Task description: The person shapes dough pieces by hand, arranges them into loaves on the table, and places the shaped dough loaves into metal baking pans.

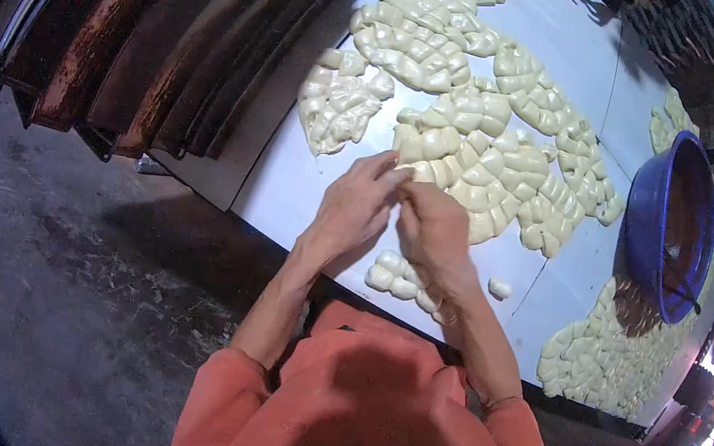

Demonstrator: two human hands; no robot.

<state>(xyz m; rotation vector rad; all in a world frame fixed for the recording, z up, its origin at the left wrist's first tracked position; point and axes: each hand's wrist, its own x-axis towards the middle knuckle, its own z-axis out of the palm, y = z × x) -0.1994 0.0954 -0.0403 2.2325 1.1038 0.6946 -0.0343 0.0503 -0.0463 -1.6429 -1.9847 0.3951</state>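
My left hand [358, 205] and my right hand [430, 224] meet over the near edge of a pale metal table [289, 186]. Their fingertips pinch together on a small pale dough piece [403, 177], mostly hidden by the fingers. Right behind the hands lies a large mass of cut cream-coloured dough pieces [484, 163]. A small cluster of dough pieces [399, 279] lies just under my right wrist, and a single lump [500, 288] sits to its right.
A blue round basin [669, 221] stands at the table's right. More dough pieces [603, 358] spread at the near right corner. A stack of dark rusty baking trays [165, 32] leans at the left. Grey concrete floor [49, 271] lies below left.
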